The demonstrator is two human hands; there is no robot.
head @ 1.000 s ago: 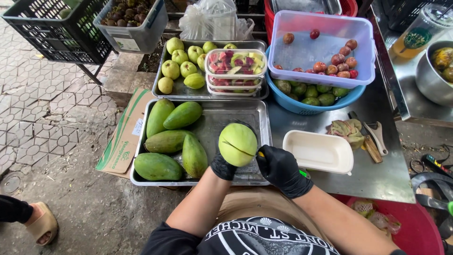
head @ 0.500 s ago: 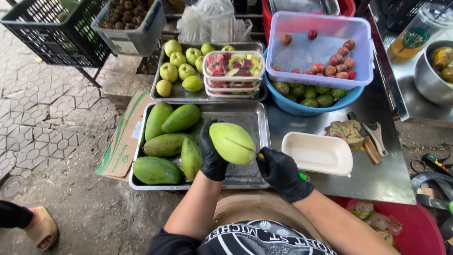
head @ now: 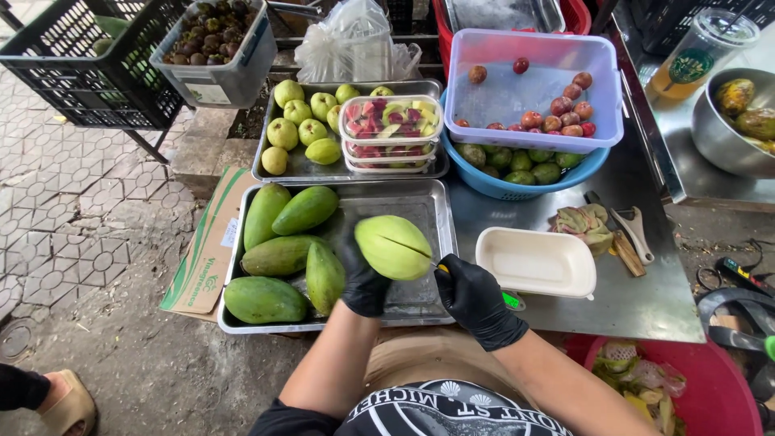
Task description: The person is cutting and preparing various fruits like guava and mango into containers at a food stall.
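Five whole green mangoes point(head: 282, 250) lay at the left of a steel tray point(head: 424, 211), smooth-skinned and dull. Just right of them, the left hand point(head: 363, 278), in a black glove, was closed around the lower end of a peeled mango point(head: 393, 247), cupping it from below and holding it above the tray's bare metal. That fruit was pale yellow-green and matte, its long axis running from upper left to lower right, with a thin dark line across its flesh. At that lower right end the right hand point(head: 476, 300), also in a black glove, was clenched on a knife handle point(head: 510, 299) that showed green; the blade was too thin to make out, though it seemed to meet the fruit there. Further right, an empty white tub point(head: 537, 262) sat on the steel counter point(head: 646, 299), beside some peelings point(head: 583, 224).
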